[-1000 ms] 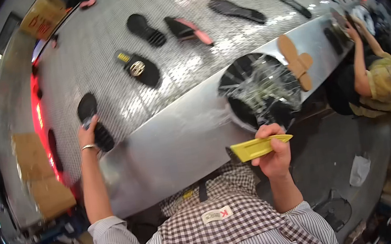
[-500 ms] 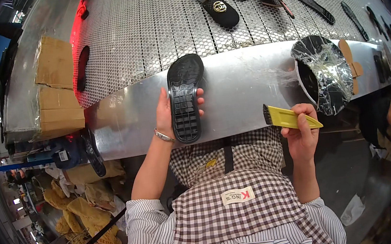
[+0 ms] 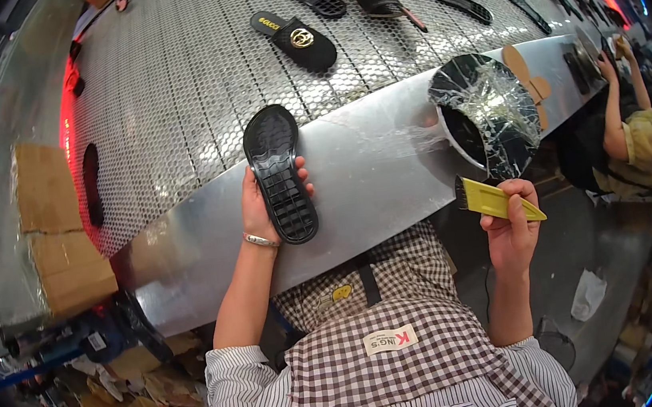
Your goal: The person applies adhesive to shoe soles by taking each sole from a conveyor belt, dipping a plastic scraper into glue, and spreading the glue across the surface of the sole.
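Observation:
A black shoe sole (image 3: 281,172) lies across my left hand (image 3: 257,211), whose fingers wrap round its far edge. The sole's grooved, glossy face is turned up, above the metal ledge. In my right hand (image 3: 511,218) is a flat yellow brush (image 3: 494,199) with short dark bristles, pinched between thumb and fingers and pointing left. Brush and sole are well apart. Just beyond the brush a round container (image 3: 469,132) rests tipped on the ledge, wrapped in shiny clear film, its dark opening facing left.
A mesh conveyor belt (image 3: 191,82) carries a black slipper (image 3: 306,43) with a gold ornament and several dark soles. A cardboard box (image 3: 68,269) stands left of the metal ledge (image 3: 357,192). Another person's arm (image 3: 610,103) is at the far right.
The view has turned, so belt and container appear further left. The slipper and soles on the belt have shifted left. Both hands keep their grips on sole and brush.

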`<state>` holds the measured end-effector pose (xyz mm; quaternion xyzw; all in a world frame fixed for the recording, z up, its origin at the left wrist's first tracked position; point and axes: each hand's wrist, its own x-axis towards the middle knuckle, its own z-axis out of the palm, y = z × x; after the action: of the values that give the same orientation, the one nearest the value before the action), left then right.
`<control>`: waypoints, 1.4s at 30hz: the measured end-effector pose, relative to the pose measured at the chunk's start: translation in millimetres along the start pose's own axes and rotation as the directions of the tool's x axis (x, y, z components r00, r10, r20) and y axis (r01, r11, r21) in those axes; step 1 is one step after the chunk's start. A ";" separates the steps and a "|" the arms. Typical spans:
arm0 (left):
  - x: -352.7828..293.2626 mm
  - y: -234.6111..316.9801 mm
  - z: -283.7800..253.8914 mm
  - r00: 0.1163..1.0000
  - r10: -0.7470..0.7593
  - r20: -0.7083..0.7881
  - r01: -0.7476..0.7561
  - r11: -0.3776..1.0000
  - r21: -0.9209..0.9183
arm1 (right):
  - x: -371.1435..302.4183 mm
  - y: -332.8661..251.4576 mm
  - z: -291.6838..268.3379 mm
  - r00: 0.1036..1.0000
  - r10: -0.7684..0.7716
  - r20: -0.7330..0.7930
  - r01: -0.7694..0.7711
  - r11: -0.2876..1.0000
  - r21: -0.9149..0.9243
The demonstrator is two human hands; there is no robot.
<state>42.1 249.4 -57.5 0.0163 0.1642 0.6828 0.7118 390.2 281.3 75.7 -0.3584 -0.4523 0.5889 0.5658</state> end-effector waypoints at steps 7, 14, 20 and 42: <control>2.4 5.7 -4.4 0.995 -0.082 0.062 0.085 0.995 -0.048 | 22.1 -2.5 -9.2 0.969 -0.219 -0.118 0.174 0.936 -0.307; 4.0 -19.8 21.6 0.996 -0.008 0.092 -0.015 0.971 0.238 | 80.7 26.9 -44.7 0.932 -0.358 0.064 0.288 0.618 -0.732; 19.2 -54.1 63.7 0.991 -0.040 0.124 0.010 0.971 0.238 | 113.8 46.9 -62.9 0.935 -0.292 0.203 0.328 0.489 -0.808; 21.4 -42.5 80.7 0.997 -0.053 0.059 0.032 0.949 0.314 | 106.5 44.0 -45.3 0.985 -0.172 0.030 0.144 0.701 -0.699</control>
<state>104.1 283.6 3.8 0.1481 0.2467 0.6316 0.7199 406.5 394.8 28.9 -0.5163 -0.6592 0.3171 0.4454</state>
